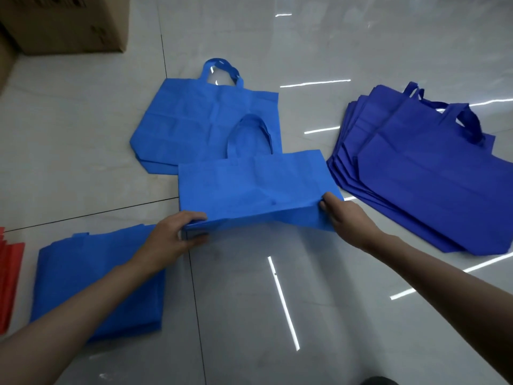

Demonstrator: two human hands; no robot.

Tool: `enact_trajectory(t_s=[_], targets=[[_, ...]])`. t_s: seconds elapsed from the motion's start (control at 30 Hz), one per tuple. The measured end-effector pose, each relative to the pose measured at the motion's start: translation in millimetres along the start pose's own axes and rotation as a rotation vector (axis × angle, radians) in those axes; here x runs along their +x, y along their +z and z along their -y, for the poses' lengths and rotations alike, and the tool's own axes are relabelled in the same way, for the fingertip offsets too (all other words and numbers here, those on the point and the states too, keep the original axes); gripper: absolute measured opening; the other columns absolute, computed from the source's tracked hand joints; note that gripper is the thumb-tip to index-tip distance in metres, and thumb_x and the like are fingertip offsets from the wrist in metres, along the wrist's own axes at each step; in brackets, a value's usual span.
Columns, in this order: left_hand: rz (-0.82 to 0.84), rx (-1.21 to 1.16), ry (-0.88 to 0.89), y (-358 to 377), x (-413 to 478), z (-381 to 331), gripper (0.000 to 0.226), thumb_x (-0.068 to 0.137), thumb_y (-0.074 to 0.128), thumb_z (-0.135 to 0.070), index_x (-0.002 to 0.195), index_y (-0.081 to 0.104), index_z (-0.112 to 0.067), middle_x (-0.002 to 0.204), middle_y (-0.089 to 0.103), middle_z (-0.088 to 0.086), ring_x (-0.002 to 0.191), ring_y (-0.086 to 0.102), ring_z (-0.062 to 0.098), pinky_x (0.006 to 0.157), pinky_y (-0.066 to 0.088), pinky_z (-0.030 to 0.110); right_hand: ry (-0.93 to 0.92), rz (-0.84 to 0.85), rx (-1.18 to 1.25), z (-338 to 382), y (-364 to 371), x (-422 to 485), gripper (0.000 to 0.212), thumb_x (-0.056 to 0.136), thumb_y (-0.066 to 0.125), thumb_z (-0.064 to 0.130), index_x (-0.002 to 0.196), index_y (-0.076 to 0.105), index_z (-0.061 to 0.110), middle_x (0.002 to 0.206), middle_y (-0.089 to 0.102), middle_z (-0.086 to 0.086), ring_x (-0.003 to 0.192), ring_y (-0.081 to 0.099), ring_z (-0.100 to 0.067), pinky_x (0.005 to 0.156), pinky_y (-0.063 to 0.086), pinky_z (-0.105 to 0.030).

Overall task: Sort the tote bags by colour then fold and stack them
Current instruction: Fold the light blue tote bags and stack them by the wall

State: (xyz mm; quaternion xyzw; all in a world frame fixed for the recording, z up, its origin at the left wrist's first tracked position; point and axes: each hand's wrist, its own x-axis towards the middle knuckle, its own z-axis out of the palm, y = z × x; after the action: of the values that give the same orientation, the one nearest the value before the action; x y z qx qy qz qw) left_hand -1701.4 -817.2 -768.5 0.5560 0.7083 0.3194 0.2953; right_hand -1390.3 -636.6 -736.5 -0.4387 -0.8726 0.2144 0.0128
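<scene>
A light blue tote bag (pixel 255 184) lies on the floor in the middle, its near edge lifted. My left hand (pixel 173 236) pinches its near left corner and my right hand (pixel 345 215) pinches its near right corner. Its handles point away from me over another light blue tote bag (pixel 194 120) lying flat behind it. A stack of folded light blue bags (pixel 91 273) sits at the lower left, partly under my left forearm. At the right lies a fanned pile of dark blue tote bags (pixel 433 176).
Red bags (pixel 8 276) show at the left edge. A cardboard box (pixel 69 23) stands at the top left. The floor (pixel 277 315) is glossy grey tile with light reflections.
</scene>
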Motion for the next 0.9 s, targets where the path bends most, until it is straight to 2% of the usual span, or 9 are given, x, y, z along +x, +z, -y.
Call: enact_trajectory(t_s=[0.07,0.17,0.27,0.33,0.43,0.57,0.67,0.8,0.9], targets=[[-0.135,-0.084,-0.108,8,8,-3,0.009,0.085,0.065,-0.026,0.087,0.059,-0.032,0.081,0.064,-0.021,0.080,0.058,-0.005,0.068,0.045,0.015,-0.031,0.041,-0.027,6,0,3,0.021,0.102,0.032,0.030,0.088,0.033,0.015,0.063,0.040,-0.003,0.057,0.040,-0.024,0.050,0.024,-0.028],[-0.278,-0.205,-0.354,9,17,0,0.021,0.090,0.059,-0.032,0.089,0.059,-0.011,0.081,0.060,0.001,0.078,0.054,0.017,0.059,0.040,0.024,-0.062,0.052,-0.085,6,-7,5,0.030,0.096,0.041,0.047,0.109,0.046,0.021,0.080,0.056,0.004,0.068,0.052,-0.018,0.053,0.033,-0.025],[-0.319,-0.248,-0.410,3,20,9,0.027,0.090,0.057,-0.036,0.093,0.059,-0.010,0.082,0.059,0.000,0.076,0.053,0.015,0.060,0.040,0.025,-0.038,0.062,-0.062,-6,-18,-3,0.045,0.085,0.054,0.058,0.122,0.049,0.033,0.103,0.057,0.015,0.092,0.059,-0.010,0.070,0.041,-0.024],[-0.330,-0.283,-0.443,0,22,14,0.028,0.090,0.057,-0.037,0.092,0.058,-0.010,0.078,0.058,-0.004,0.073,0.052,0.010,0.058,0.040,0.025,0.019,0.060,0.105,-24,-19,-12,0.045,0.083,0.062,0.052,0.123,0.054,0.034,0.115,0.059,0.017,0.106,0.056,-0.007,0.087,0.044,-0.030],[-0.305,-0.320,-0.468,-3,26,17,0.025,0.089,0.058,-0.038,0.084,0.058,-0.013,0.078,0.058,-0.004,0.072,0.052,0.011,0.057,0.039,0.024,0.165,0.019,0.385,-53,-13,-18,0.038,0.082,0.069,0.040,0.117,0.064,0.028,0.113,0.065,0.012,0.108,0.057,-0.007,0.100,0.044,-0.038],[-0.334,-0.385,-0.494,-2,32,18,0.026,0.088,0.060,-0.038,0.091,0.057,-0.012,0.084,0.058,-0.004,0.077,0.054,0.013,0.067,0.044,0.029,0.307,-0.158,0.769,-47,-5,-10,0.009,0.088,0.066,0.022,0.086,0.066,0.013,0.081,0.064,0.004,0.078,0.057,-0.008,0.079,0.042,-0.029],[-0.419,-0.399,-0.499,-1,37,23,0.025,0.087,0.061,-0.040,0.089,0.060,-0.015,0.087,0.061,-0.004,0.081,0.057,0.013,0.079,0.045,0.032,0.385,-0.391,0.900,-32,-3,5,0.022,0.090,0.063,0.027,0.078,0.053,0.011,0.073,0.056,0.002,0.068,0.052,-0.010,0.066,0.040,-0.026],[-0.445,-0.269,-0.518,1,43,31,0.050,0.087,0.059,-0.047,0.083,0.062,0.003,0.081,0.063,0.006,0.076,0.058,0.020,0.075,0.048,0.042,0.469,-0.514,0.657,-21,6,29,0.030,0.092,0.056,0.040,0.091,0.051,0.011,0.088,0.057,-0.001,0.080,0.051,-0.017,0.069,0.037,-0.030],[-0.471,-0.164,-0.528,7,47,33,0.054,0.090,0.056,-0.045,0.085,0.059,0.009,0.077,0.060,0.013,0.075,0.055,0.027,0.066,0.041,0.038,0.611,-0.493,0.638,-14,14,43,0.041,0.094,0.048,0.046,0.114,0.047,0.010,0.103,0.050,0.000,0.091,0.047,-0.018,0.079,0.036,-0.032]])
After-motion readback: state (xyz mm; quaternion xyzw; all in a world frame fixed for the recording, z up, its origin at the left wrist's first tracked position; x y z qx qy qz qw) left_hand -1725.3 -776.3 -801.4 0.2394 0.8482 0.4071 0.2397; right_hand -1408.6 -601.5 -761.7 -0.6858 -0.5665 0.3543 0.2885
